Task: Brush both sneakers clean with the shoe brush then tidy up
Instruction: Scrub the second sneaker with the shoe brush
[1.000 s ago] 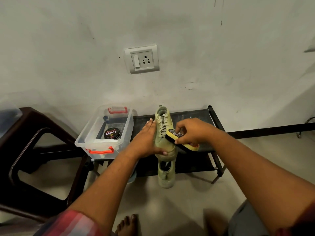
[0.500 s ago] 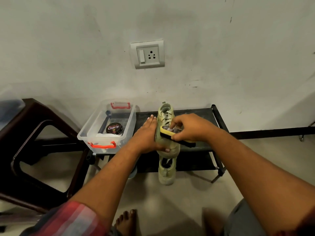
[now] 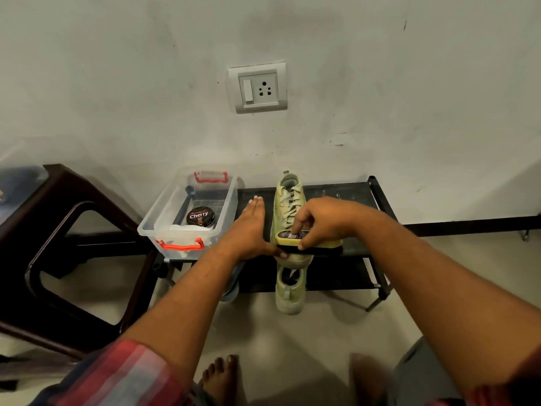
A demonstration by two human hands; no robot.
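A pale green sneaker point(image 3: 285, 206) lies on the top shelf of a black shoe rack point(image 3: 351, 194), toe toward me. My left hand point(image 3: 251, 230) presses flat against its left side, thumb over the toe. My right hand point(image 3: 319, 221) grips a yellow shoe brush point(image 3: 316, 244) with black bristles, laid across the sneaker's toe. The second green sneaker point(image 3: 289, 291) sits on the lower shelf, its toe sticking out over the floor.
A clear plastic box point(image 3: 164, 230) with red handles stands at the rack's left end and holds a black polish tin point(image 3: 200, 215). A dark brown chair point(image 3: 58, 244) is at the left. The wall with a socket point(image 3: 257, 87) is behind. My bare feet point(image 3: 219, 379) are on the floor.
My right hand has slid the brush from the laces down toward the sneaker's toe. My left hand stays against the shoe's side.
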